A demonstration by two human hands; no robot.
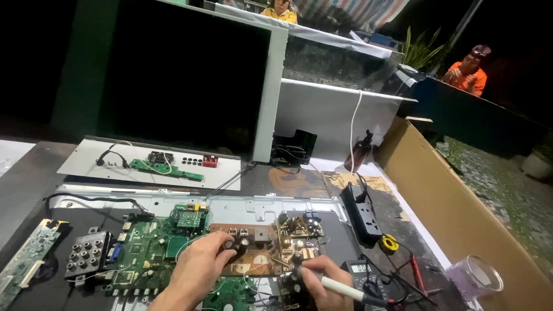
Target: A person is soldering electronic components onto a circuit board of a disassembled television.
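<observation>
Your right hand (pixel 322 282) pinched a white soldering iron (pixel 345 289), fingers wrapped tight around its barrel as you would hold a pen. Its long axis ran from lower right, where the dark cable end pointed away from the brown power board (pixel 271 245), up and left to the tip. The tip sat at the board's lower right corner, close by your knuckles; whether it touched the board could not be told.

Your left hand (pixel 201 268) lay at the board's left end, fingers curled over, with the fingertips (pixel 230 246) pressed on or around dark round capacitors (pixel 237 244) there. Whether they gripped one or merely steadied the board was unclear. So the left hand was nearer the capacitors, the right nearer the board's lower right corner, and the two hands were apart with bare board between them.

Left of the brown board lay a green main board (pixel 147 250), touching or just beside it. Right of it, a black power strip (pixel 364 214) lay on the surface (pixel 34 173), and a multimeter (pixel 360 269) sat just beyond your right hand.
</observation>
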